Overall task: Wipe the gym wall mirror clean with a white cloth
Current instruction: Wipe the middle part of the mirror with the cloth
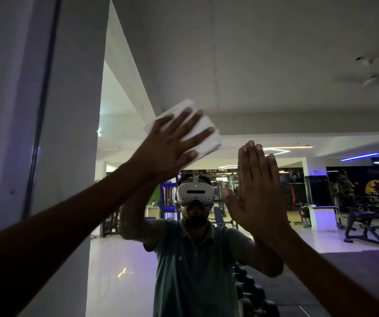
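The wall mirror [264, 72] fills most of the view and reflects the gym and me. My left hand [170, 143] reaches up and to the right, fingers spread flat, pressing a folded white cloth [203, 130] against the glass above my reflected head. The cloth shows past my fingertips and is blurred. My right hand [258, 188] is raised flat against the mirror to the right, fingers straight and together, holding nothing.
The mirror's dark left frame edge [43, 106] runs beside a pale wall [5, 88]. A rack of dumbbells [250, 291] stands low right in front of the glass. Reflected benches [364, 227] and a ceiling fan [373, 72] appear on the right.
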